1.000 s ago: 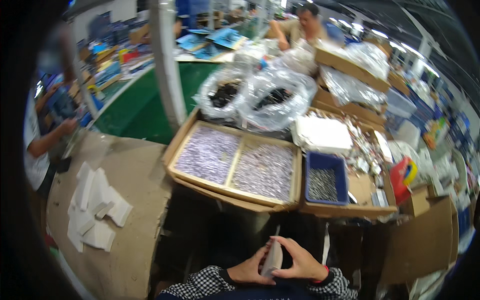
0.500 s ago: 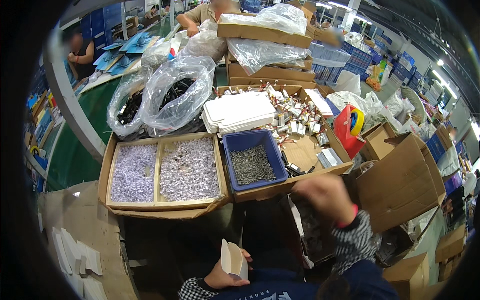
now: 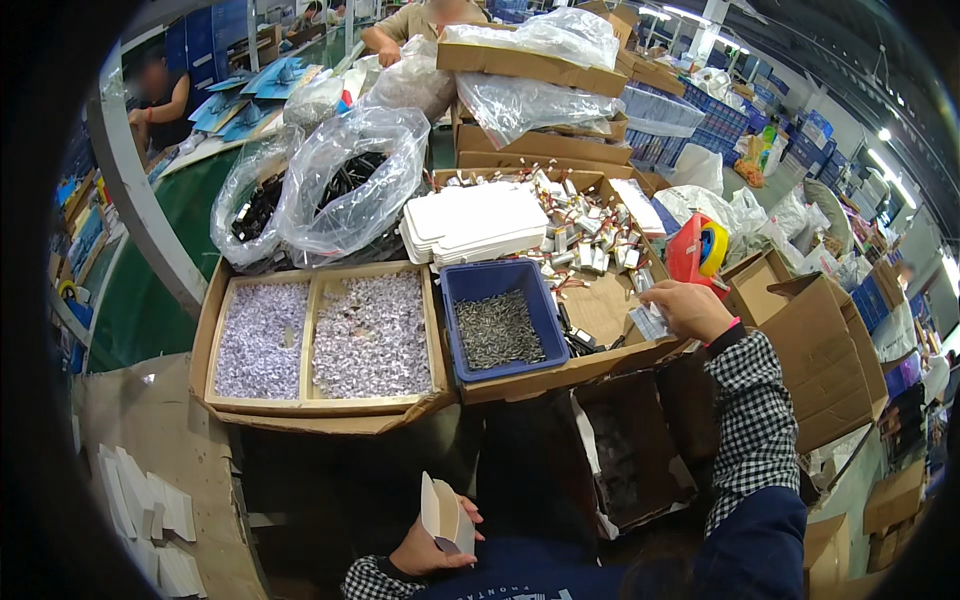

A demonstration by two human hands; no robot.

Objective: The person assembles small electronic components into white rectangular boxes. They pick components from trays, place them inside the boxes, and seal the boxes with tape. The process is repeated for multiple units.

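Note:
Low in the middle, my left hand (image 3: 423, 548) grips a small white cardboard box (image 3: 446, 512), its top open with a flap standing up. My right hand (image 3: 692, 309) reaches to the right front corner of a cardboard tray (image 3: 590, 372), its fingers closed on a small flat silvery-white packet (image 3: 648, 323). Beyond that hand, small silver cells with red wires (image 3: 597, 243) lie heaped in the tray. A blue bin (image 3: 552, 352) of small metal screws stands left of it, in front of stacked white card sheets (image 3: 475, 220).
Two wooden-framed compartments (image 3: 306, 340) hold many small white pieces. Behind them are clear bags (image 3: 350, 225) of black parts. An open carton (image 3: 680, 480) sits below my right forearm. White folded cards (image 3: 150, 500) lie at lower left. Other people work at the back.
My right hand has moved up and right from in front of the tray to the packet at its corner. My left hand, still holding the box, has shifted slightly left and down.

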